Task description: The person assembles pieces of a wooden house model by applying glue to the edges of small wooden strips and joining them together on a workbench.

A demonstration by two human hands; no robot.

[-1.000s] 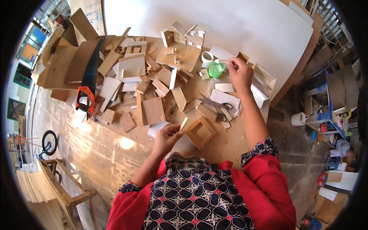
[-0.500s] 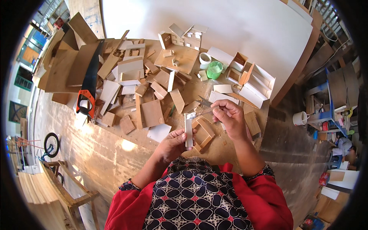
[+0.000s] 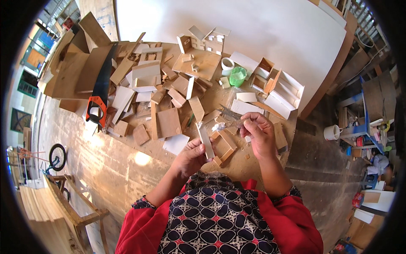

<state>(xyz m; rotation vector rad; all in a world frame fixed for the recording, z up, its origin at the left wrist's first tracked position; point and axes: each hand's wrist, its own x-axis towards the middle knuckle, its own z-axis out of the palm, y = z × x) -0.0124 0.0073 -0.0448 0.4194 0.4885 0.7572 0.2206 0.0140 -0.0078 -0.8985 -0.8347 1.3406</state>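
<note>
My left hand [image 3: 192, 156] is closed around a narrow pale wooden strip [image 3: 204, 139], which tilts with its top end to the left. In my right hand [image 3: 259, 132], pinched between thumb and fingers, is a thin stick [image 3: 232, 124]. A lump of white paste [image 3: 218, 126] clings to the tip of the stick, a little right of the strip and apart from it. Beneath and between the hands lies a small open wooden frame [image 3: 226, 148] on the worktable. The fingers behind the strip are partly hidden.
Wood offcuts [image 3: 168, 123] are heaped at the left, by an orange-handled saw [image 3: 96, 112]. Farther back stand a small wooden house model [image 3: 196, 63], a white cup [image 3: 227, 64] and a green plastic cup [image 3: 237, 77]. White-and-brown boxes [image 3: 281, 97] lie at the right.
The pasted stick tip has moved right, off the upper end of the strip. The strip has turned from upright to leaning left. My right hand has shifted slightly right and down.
</note>
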